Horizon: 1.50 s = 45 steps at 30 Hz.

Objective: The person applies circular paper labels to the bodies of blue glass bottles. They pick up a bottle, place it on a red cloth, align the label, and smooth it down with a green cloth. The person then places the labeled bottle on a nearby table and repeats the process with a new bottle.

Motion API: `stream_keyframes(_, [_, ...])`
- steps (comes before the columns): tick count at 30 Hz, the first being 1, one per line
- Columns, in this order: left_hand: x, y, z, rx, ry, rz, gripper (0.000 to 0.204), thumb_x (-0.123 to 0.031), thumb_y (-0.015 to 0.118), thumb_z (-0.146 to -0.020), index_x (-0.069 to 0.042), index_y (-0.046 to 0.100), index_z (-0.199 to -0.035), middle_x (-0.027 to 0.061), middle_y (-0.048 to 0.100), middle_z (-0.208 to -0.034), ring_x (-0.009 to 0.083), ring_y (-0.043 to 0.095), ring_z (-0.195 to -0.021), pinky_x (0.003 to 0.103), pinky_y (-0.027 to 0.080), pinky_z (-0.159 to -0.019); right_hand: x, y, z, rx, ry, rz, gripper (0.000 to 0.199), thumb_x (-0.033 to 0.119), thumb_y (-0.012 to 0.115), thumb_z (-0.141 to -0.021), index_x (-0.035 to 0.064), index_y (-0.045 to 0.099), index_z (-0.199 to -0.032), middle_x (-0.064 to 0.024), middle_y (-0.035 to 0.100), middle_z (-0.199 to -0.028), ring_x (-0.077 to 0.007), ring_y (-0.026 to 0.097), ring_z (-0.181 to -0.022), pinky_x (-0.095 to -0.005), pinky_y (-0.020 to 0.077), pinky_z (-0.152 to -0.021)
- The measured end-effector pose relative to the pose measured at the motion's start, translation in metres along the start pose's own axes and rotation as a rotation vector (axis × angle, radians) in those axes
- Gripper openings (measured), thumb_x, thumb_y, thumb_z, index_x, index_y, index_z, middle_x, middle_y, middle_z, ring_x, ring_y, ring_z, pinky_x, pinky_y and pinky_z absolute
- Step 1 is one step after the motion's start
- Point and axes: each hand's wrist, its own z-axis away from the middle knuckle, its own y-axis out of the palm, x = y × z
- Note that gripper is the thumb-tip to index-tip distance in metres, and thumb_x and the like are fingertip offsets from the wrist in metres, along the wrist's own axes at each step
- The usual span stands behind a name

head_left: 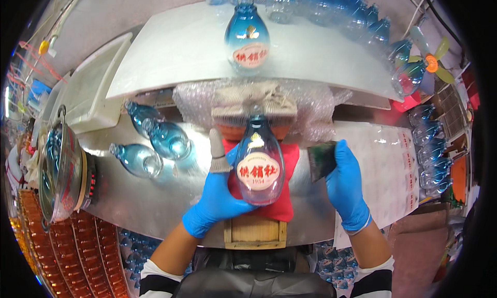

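Note:
My left hand [217, 198], in a blue glove with a grey cloth cover on one finger, grips a glass bottle [260, 143]. The bottle shades from dark blue at the neck to clear at the base, and a pale label with red characters [258, 169] faces up. Under it lie a red cloth [282, 211] and a wooden block [255, 233]. To the right, my gloved right hand [346, 189] pinches a flat, dark green-black square piece [322, 161], held apart from the bottle. What the square is made of I cannot tell.
A labelled blue bottle [247, 36] stands on the raised white board [171, 44]. Several unlabelled blue bottles [171, 139] lie at left, near a round glass-walled pot [59, 168]. Bubble wrap [316, 112] lies behind my hands; a label sheet [383, 168] and a small fan [431, 63] are at right.

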Motion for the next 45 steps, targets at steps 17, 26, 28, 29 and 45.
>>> stream_keyframes(17, [-0.006, -0.002, -0.013, 0.129, 0.137, 0.263, 0.121, -0.01, 0.08, -0.064, -0.012, -0.014, -0.141, 0.0146, 0.038, -0.133, 0.0227, 0.046, -0.117, 0.037, 0.039, -0.099, 0.05, 0.039, -0.059, 0.175, 0.264, 0.073, 0.025, 0.023, 0.061, -0.086, 0.0005, 0.061, -0.095, -0.0061, 0.062, -0.082, -0.0109, 0.059, -0.075, -0.0237, 0.0483, -0.068])
stream_keyframes(26, [-0.053, 0.005, 0.013, 0.564, -0.059, 0.027, 0.083, -0.021, 0.077, -0.067, -0.003, 0.03, -0.133, 0.0118, 0.043, -0.129, 0.0249, 0.046, -0.117, 0.045, 0.037, -0.099, 0.148, 0.036, 0.026, 0.668, -0.195, 0.745, 0.027, 0.026, 0.073, -0.074, 0.0081, 0.061, -0.09, -0.0034, 0.056, -0.075, -0.0111, 0.053, -0.067, -0.0246, 0.0409, -0.059])
stream_keyframes(28, [-0.085, 0.037, 0.013, 0.639, -0.179, 0.189, 0.088, -0.021, 0.078, -0.065, -0.002, 0.027, -0.134, 0.0129, 0.041, -0.131, 0.026, 0.044, -0.118, 0.043, 0.035, -0.1, 0.157, 0.009, 0.069, 0.509, -0.281, 0.804, 0.028, 0.028, 0.073, -0.073, 0.0088, 0.061, -0.09, -0.0054, 0.058, -0.076, -0.0146, 0.055, -0.067, -0.026, 0.0421, -0.059])
stream_keyframes(29, [-0.09, 0.046, 0.013, 0.689, 0.075, -0.133, 0.09, -0.017, 0.076, -0.065, 0.0, 0.022, -0.135, 0.0142, 0.04, -0.131, 0.0275, 0.041, -0.12, 0.043, 0.028, -0.103, 0.157, -0.007, 0.091, 0.447, -0.34, 0.824, 0.029, 0.029, 0.074, -0.072, 0.0091, 0.061, -0.089, -0.0064, 0.058, -0.076, -0.0164, 0.057, -0.067, -0.0267, 0.0427, -0.059])
stream_keyframes(45, [-0.076, 0.183, 0.015, 0.633, 0.864, -0.687, 0.082, -0.015, 0.059, -0.079, 0.005, 0.008, -0.139, 0.0201, 0.04, -0.133, 0.0351, 0.036, -0.125, 0.04, 0.026, -0.105, 0.007, -0.208, 0.568, -1.493, 0.274, 1.082, 0.023, 0.021, 0.071, -0.072, 0.0044, 0.06, -0.082, -0.0117, 0.058, -0.068, -0.0229, 0.055, -0.058, -0.0316, 0.0446, -0.056])
